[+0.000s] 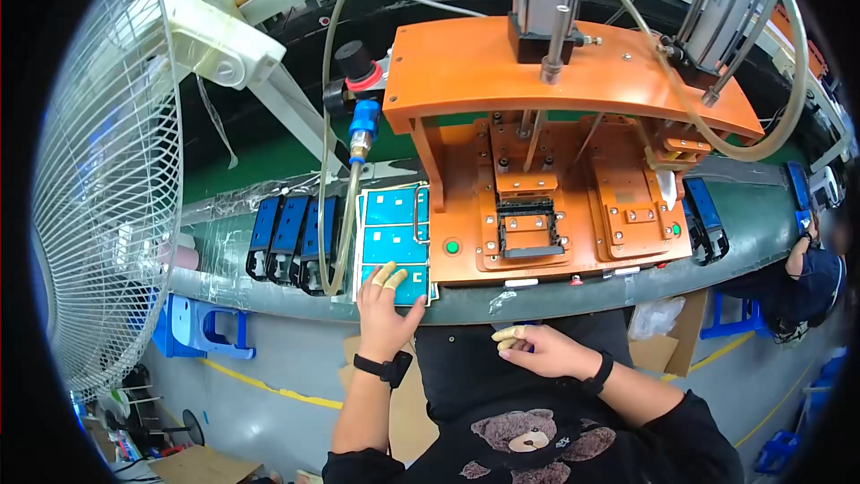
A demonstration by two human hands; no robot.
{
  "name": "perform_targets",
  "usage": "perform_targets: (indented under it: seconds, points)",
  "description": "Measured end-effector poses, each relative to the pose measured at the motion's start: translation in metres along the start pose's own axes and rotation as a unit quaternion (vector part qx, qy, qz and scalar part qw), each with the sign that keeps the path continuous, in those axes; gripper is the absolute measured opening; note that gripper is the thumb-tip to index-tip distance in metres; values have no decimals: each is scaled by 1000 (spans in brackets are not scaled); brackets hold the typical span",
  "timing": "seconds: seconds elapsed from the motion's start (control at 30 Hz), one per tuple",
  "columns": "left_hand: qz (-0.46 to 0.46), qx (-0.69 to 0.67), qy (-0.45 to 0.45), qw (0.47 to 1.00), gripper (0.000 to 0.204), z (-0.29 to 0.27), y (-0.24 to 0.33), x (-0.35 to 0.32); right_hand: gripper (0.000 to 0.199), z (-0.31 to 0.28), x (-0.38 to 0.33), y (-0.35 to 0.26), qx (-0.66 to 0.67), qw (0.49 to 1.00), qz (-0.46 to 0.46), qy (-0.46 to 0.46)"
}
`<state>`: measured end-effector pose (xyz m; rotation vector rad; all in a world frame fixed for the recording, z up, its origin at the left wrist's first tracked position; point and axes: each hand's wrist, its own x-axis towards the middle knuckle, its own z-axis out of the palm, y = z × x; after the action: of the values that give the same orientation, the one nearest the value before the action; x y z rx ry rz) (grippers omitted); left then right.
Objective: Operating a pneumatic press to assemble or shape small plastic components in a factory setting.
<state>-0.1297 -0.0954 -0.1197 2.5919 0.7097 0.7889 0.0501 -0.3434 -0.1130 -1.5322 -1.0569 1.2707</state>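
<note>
My left hand [385, 312] rests its spread fingertips, some in pale finger cots, on the lower part of a blue sheet [383, 251] with small white squares and a pale border. The sheet lies on the bench beside an orange pneumatic press [466, 181]. In front of my body, off the bench edge, my right hand [546, 352] has its cot-covered fingers and thumb pressed together. Whatever they hold, if anything, cannot be made out. A black rectangular frame [530, 231] sits in the press's left fixture; the right fixture [632, 215] shows bare orange blocks.
Several black-and-blue housings [288, 233] stand left of the sheet, with more black-and-blue housings [705, 220] right of the press. An air hose [343, 215] hangs down near the sheet. A white fan [116, 179] fills the left side. A co-worker [806, 273] sits far right.
</note>
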Motion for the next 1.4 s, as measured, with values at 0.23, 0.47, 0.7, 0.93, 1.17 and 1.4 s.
perform_targets:
  seconds: [0.23,0.47,0.7,0.93,1.17,1.4]
  points:
    - [-61,19,-21,998,56,12,11,-14,36,14,40,-9,1,999,-20,-39]
    - [-63,-2,-25,998,47,7,12,-14,33,31,75,-12,15,999,-40,-1]
    - [-34,-74,3,997,14,8,-6,-8,38,43,91,-24,-123,982,-126,72]
    - [-206,-97,114,967,9,-59,-85,47,47,43,112,-15,-293,949,-97,63]
    - [-290,-277,280,872,18,-148,-95,-27,40,12,51,-76,-283,906,-292,116]
    - [-345,-411,-103,837,4,-109,7,-96,34,-77,6,-128,-481,742,-278,376]
